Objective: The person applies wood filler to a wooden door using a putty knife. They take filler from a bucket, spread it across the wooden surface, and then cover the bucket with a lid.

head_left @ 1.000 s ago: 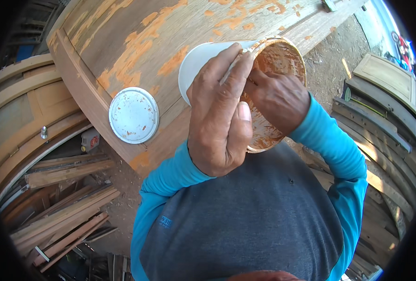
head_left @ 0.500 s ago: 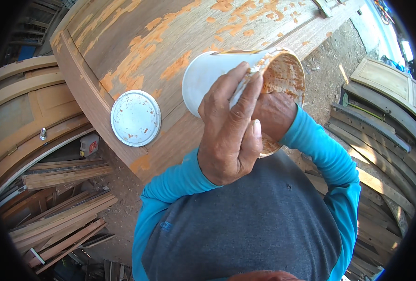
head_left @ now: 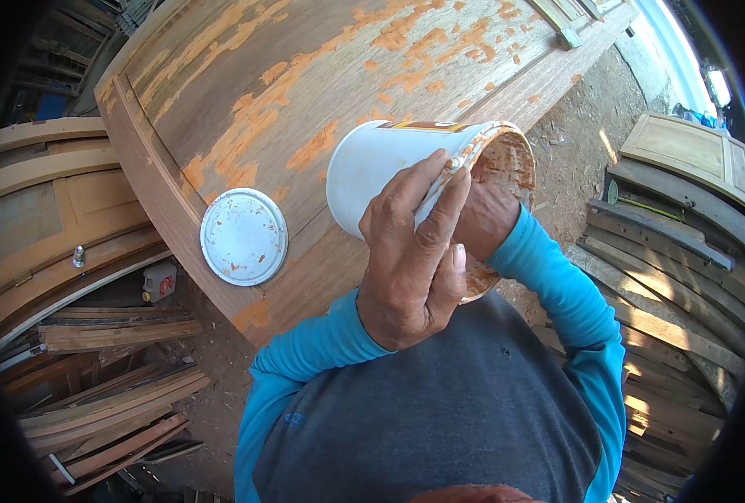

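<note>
A white, round plastic bucket (head_left: 389,159) is tipped onto its side in front of the wearer's chest (head_left: 423,411), at the near edge of a brown wooden surface (head_left: 351,96) daubed with orange patches (head_left: 309,147). Its long axis runs nearly crosswise: closed base to the left, open mouth to the right and angled toward the wearer. The left hand (head_left: 410,268) grips the bucket by its rim, fingers along the outside and thumb lower down. The right hand (head_left: 483,220) reaches into the mouth, its fingers hidden inside (whether they are open, closed or holding something, one cannot tell). A brown and yellow label (head_left: 423,127) shows only as a narrow strip along the bucket's top, and whether the base touches the surface is unclear. To the left, a round white plastic lid (head_left: 244,237) flecked with orange-brown lies flat on the surface.
</note>
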`<state>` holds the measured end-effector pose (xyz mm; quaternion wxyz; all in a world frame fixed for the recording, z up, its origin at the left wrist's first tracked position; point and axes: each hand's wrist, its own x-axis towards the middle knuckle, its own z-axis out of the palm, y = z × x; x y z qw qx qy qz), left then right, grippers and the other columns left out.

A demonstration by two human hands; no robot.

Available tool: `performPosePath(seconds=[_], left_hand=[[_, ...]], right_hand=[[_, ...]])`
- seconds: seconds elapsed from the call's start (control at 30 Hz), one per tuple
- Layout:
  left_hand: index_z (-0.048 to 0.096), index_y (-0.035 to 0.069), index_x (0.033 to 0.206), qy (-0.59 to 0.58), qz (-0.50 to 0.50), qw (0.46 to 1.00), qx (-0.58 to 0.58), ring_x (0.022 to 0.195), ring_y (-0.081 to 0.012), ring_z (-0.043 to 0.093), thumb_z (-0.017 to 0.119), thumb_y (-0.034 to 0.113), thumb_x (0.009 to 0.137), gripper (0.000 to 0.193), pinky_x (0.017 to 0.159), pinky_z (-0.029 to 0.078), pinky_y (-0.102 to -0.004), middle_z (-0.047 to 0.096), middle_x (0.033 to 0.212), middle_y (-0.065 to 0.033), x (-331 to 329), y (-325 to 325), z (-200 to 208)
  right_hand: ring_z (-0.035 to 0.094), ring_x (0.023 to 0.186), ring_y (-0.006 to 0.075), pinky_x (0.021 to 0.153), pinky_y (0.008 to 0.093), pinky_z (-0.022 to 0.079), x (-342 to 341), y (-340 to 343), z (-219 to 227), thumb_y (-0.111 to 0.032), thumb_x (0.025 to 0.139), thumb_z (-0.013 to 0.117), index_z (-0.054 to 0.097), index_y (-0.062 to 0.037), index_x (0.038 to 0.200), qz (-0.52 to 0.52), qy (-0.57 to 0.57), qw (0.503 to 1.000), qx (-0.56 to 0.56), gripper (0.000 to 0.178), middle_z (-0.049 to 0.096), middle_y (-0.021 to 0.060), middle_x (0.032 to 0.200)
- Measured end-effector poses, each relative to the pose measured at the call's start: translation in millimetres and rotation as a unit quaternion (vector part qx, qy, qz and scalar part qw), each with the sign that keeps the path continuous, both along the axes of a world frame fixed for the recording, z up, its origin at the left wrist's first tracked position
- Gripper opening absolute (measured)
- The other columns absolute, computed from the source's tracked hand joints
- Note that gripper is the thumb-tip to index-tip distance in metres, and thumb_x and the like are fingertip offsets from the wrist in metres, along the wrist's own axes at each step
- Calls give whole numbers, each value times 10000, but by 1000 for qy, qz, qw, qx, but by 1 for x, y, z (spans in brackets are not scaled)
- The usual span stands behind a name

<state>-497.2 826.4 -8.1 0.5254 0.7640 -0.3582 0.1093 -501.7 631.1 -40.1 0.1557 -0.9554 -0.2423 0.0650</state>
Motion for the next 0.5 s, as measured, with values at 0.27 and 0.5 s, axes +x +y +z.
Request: performPosePath(seconds=[0.27, 0.5], left_hand=[[456, -38, 1540, 34, 6, 999, -28, 1386, -423, 464, 550, 52, 906, 648, 1163, 341, -549, 425, 1537, -283, 4, 4, 3], [422, -67, 1545, 46, 13, 998, -49, 1420, -434, 441, 457, 97, 990, 580, 1191, 358, -515, 414, 1542, -301, 24, 27, -5]], right_hand=[[715, 746, 365, 688, 467, 557, 8, 2, 56, -120, 913, 637, 713, -30, 913, -46, 143, 988, -30, 118, 699, 158, 778], [654, 718, 354, 691, 451, 508, -7, -22, 105, -110, 983, 596, 664, 35, 975, -174, 148, 956, 182, 160, 639, 192, 808]])
